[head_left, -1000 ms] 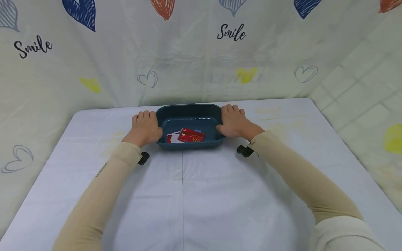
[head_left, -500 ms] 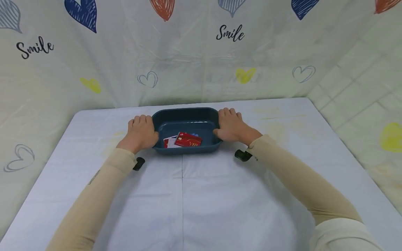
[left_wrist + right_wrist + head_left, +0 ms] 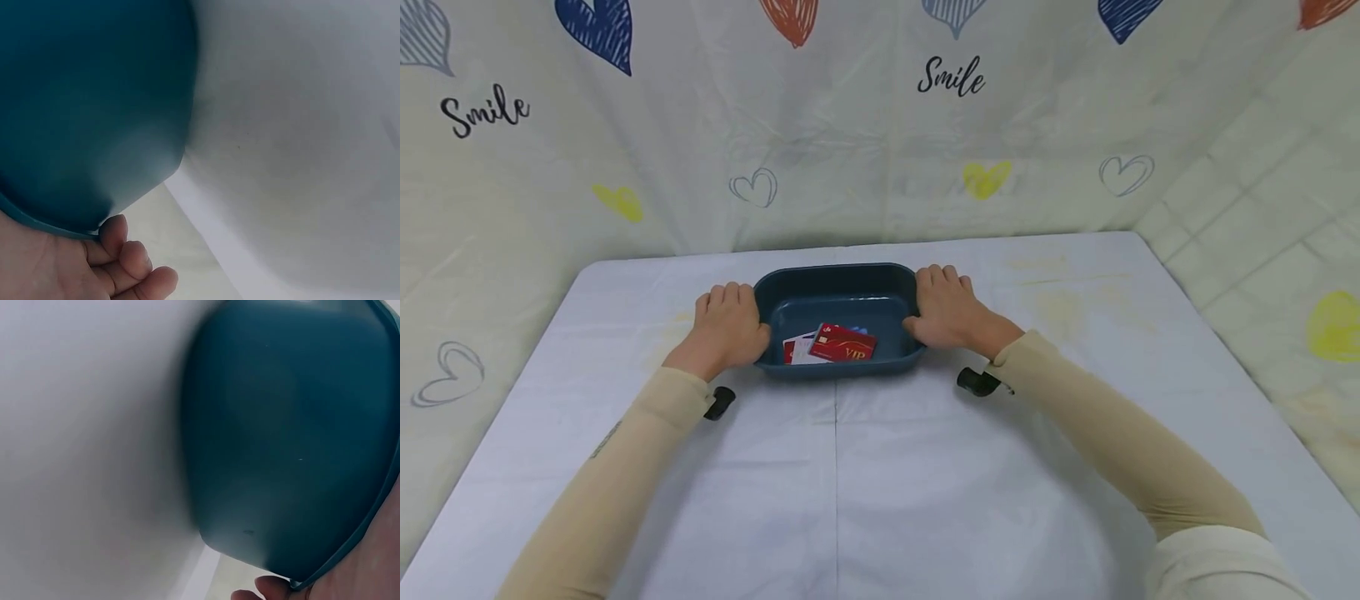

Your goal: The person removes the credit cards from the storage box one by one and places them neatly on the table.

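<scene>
A dark teal plastic basin (image 3: 838, 285), oblong with rounded corners, is near the far side of the table. My left hand (image 3: 727, 323) grips its left end, thumb toward the inside and fingers over the rim. At the opposite end, my right hand (image 3: 951, 308) holds the rim in the same way. Inside lie a few overlapping cards: a red card (image 3: 844, 342) marked VIP on top, a whitish card (image 3: 803, 351) beneath it, and bits of blue behind. Both wrist views show the basin's outer wall close up, with curled fingertips (image 3: 134, 259) below the rim.
A white cloth with a centre crease covers the table (image 3: 895, 492). Behind its far edge hangs a pale curtain (image 3: 850, 108) printed with hearts and "Smile". Small black devices (image 3: 977, 382) are strapped at both wrists.
Both hands have drawn the basin toward me and slightly left, away from the table's far edge. The cards have travelled with it, and the grip stays the same.
</scene>
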`<state>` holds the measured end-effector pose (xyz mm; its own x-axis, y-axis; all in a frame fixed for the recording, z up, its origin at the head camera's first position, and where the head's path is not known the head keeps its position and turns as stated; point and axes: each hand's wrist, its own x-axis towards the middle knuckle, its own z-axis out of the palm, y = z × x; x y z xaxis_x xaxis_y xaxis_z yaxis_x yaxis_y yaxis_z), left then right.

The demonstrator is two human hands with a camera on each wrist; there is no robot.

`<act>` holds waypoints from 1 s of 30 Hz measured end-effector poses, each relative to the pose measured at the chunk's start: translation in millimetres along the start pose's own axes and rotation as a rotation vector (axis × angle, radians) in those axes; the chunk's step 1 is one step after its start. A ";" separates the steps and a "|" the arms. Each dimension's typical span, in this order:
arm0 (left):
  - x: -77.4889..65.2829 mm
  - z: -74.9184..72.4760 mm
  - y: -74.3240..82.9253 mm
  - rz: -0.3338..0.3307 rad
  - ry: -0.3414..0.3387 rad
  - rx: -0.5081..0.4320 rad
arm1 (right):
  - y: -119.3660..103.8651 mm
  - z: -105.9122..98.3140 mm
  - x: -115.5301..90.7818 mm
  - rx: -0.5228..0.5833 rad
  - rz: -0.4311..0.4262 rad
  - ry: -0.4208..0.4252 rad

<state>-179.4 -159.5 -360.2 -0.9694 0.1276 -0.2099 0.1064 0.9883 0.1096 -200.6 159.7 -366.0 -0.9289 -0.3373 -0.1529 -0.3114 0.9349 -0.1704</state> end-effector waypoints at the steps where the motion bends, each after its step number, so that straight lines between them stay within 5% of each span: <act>1: -1.0 0.2 -0.5 0.001 0.001 0.001 | -0.5 0.1 -1.0 0.001 -0.002 0.002; 30: -44.9 11.3 -15.3 0.050 0.035 0.014 | -24.1 11.2 -35.7 0.015 -0.071 0.036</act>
<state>-135.0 -179.4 -363.5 -0.9699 0.1737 -0.1709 0.1573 0.9819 0.1050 -157.7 148.0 -367.4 -0.9113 -0.3980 -0.1053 -0.3738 0.9071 -0.1938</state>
